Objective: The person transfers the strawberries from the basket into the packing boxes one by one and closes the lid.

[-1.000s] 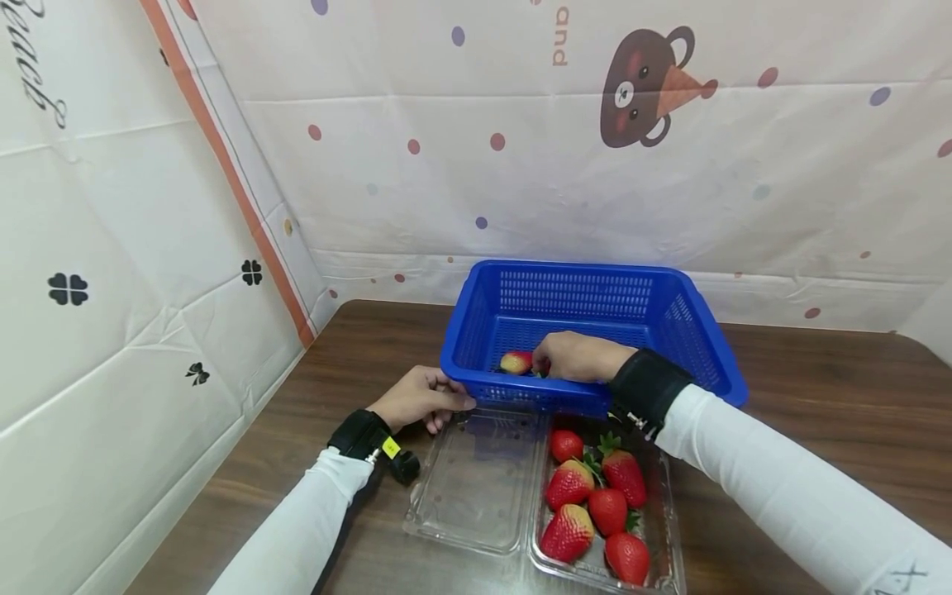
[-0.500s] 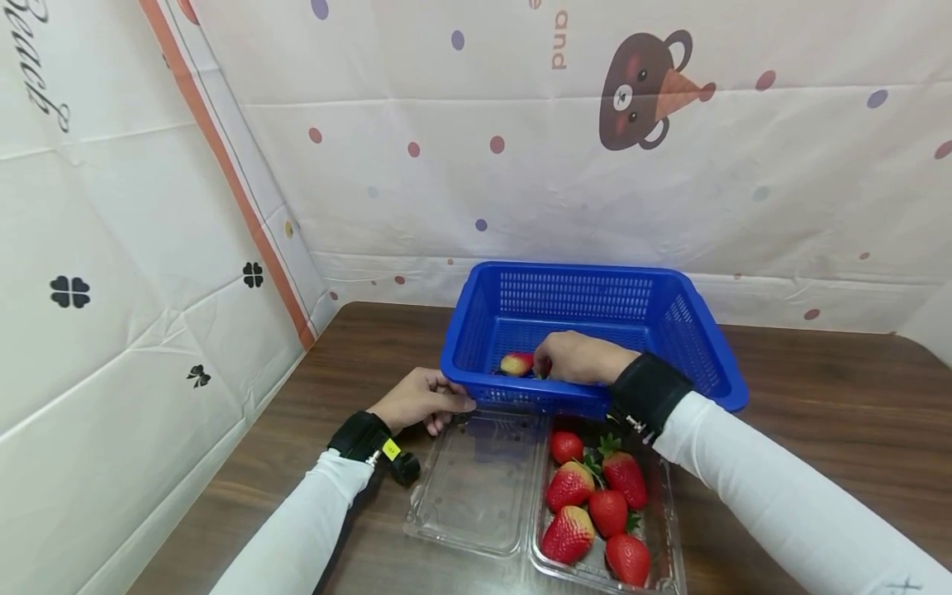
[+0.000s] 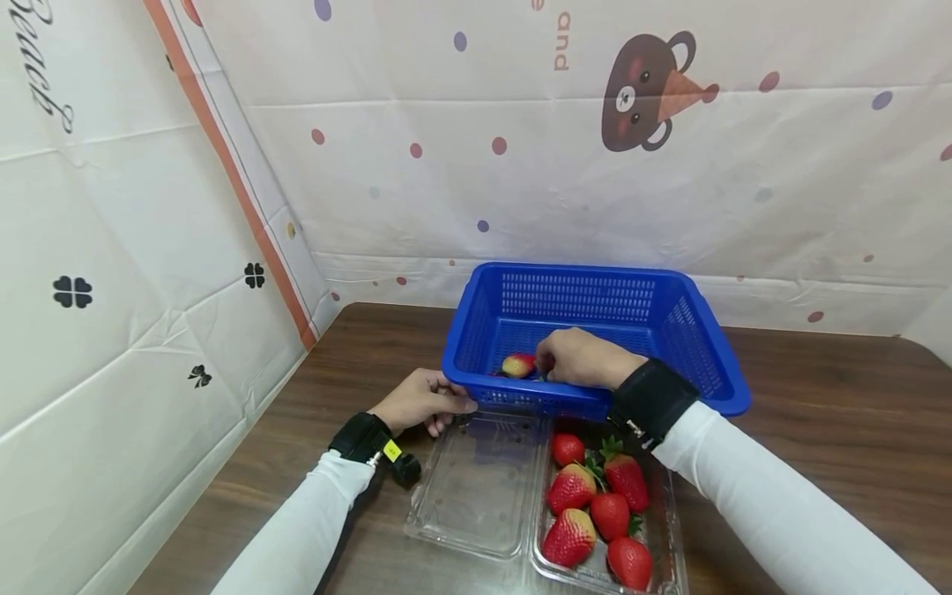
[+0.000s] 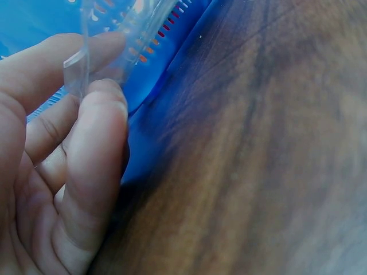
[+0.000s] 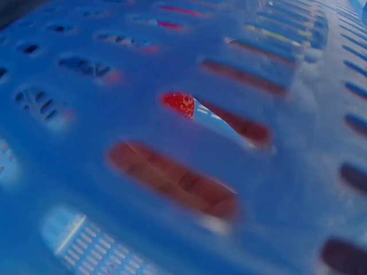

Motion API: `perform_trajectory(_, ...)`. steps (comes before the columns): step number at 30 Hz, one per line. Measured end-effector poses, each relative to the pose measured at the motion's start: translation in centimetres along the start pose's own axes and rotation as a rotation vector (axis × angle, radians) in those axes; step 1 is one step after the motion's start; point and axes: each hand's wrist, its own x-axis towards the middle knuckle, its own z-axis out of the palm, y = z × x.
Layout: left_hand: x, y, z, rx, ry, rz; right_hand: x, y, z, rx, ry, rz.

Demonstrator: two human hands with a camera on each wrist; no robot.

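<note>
My left hand [image 3: 424,402] pinches the far left edge of a clear plastic lid [image 3: 479,487] between thumb and fingers. The same clear edge [image 4: 75,71] shows close up in the left wrist view. Inside the blue slotted basket [image 3: 587,277], my right hand [image 3: 583,359] reaches down with curled fingers around a strawberry mostly hidden beneath them. Just left of those fingers lies another strawberry [image 3: 518,365], red and pale yellow. Through the basket slots, the right wrist view shows fingers [image 5: 172,177] and a bit of red strawberry [image 5: 182,105].
The lid's open clear box [image 3: 675,537] holds several strawberries [image 3: 571,487] in front of the basket. All stand on a brown wooden table [image 3: 811,397]. A patterned white cloth [image 3: 550,190] hangs behind and to the left.
My right hand has shifted very slightly within the basket, its fingers still down by the strawberries. The left hand, lid and box keep their places.
</note>
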Motion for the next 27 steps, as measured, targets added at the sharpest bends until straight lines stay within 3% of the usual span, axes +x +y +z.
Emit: perform_trajectory(27,0.1,-0.2,0.0,0.003,0.009,-0.003,-1.3,-0.4,0.0,0.090,0.194,-0.041)
